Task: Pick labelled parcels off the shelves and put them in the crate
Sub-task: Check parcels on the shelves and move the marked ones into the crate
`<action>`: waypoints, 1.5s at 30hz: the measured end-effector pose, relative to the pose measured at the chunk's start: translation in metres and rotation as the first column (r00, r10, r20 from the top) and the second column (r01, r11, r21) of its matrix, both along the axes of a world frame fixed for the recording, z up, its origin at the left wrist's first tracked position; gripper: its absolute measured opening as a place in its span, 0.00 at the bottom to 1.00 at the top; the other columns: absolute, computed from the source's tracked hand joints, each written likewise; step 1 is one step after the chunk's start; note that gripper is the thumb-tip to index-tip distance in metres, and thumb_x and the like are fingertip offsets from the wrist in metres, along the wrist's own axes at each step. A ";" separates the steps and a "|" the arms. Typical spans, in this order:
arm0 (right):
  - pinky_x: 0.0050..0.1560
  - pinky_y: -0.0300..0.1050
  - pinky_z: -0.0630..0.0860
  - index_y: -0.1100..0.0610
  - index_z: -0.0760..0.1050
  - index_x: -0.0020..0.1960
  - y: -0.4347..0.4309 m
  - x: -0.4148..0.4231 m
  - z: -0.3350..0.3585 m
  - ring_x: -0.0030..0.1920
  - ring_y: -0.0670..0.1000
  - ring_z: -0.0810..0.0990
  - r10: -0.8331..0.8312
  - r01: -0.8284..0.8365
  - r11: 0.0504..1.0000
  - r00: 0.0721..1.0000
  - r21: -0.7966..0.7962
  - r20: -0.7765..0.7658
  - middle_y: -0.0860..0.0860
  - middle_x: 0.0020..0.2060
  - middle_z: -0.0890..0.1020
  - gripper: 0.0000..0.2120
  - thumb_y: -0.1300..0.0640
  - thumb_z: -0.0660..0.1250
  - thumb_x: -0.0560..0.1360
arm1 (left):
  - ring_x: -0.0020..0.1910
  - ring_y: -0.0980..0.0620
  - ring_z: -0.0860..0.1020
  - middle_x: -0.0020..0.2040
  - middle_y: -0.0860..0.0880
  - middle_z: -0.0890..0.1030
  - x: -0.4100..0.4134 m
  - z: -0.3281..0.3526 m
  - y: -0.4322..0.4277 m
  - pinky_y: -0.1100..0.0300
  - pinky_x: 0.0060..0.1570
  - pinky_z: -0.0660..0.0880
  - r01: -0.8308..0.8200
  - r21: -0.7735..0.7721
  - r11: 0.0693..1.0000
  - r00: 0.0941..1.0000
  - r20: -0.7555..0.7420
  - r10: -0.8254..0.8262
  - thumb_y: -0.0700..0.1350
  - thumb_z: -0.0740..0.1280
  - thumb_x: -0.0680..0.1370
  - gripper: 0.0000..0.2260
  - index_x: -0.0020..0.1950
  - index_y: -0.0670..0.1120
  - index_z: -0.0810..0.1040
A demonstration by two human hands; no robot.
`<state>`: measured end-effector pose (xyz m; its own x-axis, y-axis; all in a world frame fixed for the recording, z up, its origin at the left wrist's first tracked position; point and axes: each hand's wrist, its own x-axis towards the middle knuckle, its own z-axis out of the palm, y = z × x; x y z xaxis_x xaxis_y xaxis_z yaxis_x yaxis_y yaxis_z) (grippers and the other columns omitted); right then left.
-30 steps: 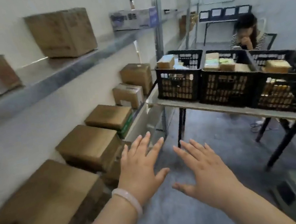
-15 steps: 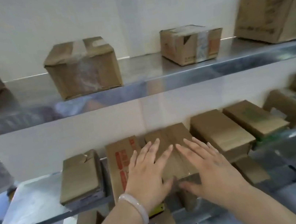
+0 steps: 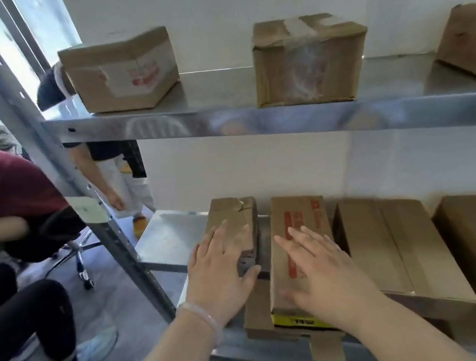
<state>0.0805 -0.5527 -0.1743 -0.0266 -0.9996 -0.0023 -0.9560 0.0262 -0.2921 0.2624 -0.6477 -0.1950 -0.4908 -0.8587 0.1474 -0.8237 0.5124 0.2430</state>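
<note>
my L hand (image 3: 219, 272) flat, fingers spread, over small brown parcel (image 3: 232, 221), R hand (image 3: 327, 272) same over red-printed parcel (image 3: 300, 220), nothing gripped, plain parcel (image 3: 394, 243) at 3 o'clock, shelf post (image 3: 121, 253) at 9

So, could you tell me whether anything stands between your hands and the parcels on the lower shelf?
Nothing visible does. The left hand is over the small torn-flap parcel and the right hand is over the red-printed parcel, fingers straight. The crate is out of view.
</note>
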 end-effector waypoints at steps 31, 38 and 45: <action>0.76 0.45 0.48 0.36 0.42 0.77 -0.094 0.045 -0.011 0.78 0.45 0.44 -0.277 0.261 0.954 0.955 0.147 0.102 0.40 0.78 0.46 0.33 0.38 0.57 0.78 | 0.78 0.40 0.46 0.79 0.43 0.36 -0.033 -0.038 -0.133 0.41 0.72 0.61 -0.163 0.504 0.848 0.975 0.211 0.062 0.74 0.64 0.68 0.50 0.80 0.57 0.41; 0.74 0.46 0.52 0.37 0.43 0.77 -0.103 0.035 -0.007 0.77 0.45 0.48 -0.254 0.227 0.963 0.946 0.149 0.203 0.40 0.78 0.49 0.34 0.39 0.59 0.78 | 0.76 0.41 0.58 0.79 0.46 0.53 0.009 -0.031 -0.133 0.44 0.71 0.64 -0.103 0.539 0.836 0.964 -0.152 0.217 0.74 0.63 0.60 0.42 0.74 0.69 0.57; 0.73 0.51 0.59 0.42 0.49 0.79 -0.129 0.052 -0.005 0.76 0.49 0.59 -0.426 0.368 0.902 0.684 0.225 0.592 0.46 0.77 0.59 0.31 0.41 0.59 0.80 | 0.69 0.50 0.67 0.69 0.55 0.64 0.032 -0.014 -0.127 0.48 0.65 0.74 0.176 0.583 0.793 0.689 -0.648 0.323 0.64 0.70 0.62 0.35 0.70 0.67 0.67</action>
